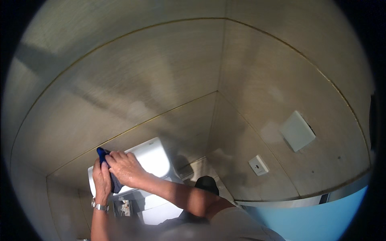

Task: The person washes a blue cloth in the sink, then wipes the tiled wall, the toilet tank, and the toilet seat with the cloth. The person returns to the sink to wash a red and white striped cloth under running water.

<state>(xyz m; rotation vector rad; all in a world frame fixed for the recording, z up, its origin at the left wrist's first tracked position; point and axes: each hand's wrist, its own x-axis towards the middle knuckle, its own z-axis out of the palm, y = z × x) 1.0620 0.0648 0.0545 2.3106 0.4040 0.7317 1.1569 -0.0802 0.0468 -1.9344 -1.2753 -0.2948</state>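
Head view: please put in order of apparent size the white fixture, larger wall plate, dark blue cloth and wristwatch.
1. White fixture
2. Larger wall plate
3. Dark blue cloth, visible part only; left hand and right hand cover some
4. Wristwatch

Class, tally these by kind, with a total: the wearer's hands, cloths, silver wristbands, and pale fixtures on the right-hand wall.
Hands: 2, left hand and right hand
Dark blue cloth: 1
Silver wristband: 1
Pale wall fixtures: 2, larger fixture and smaller fixture
Total: 6
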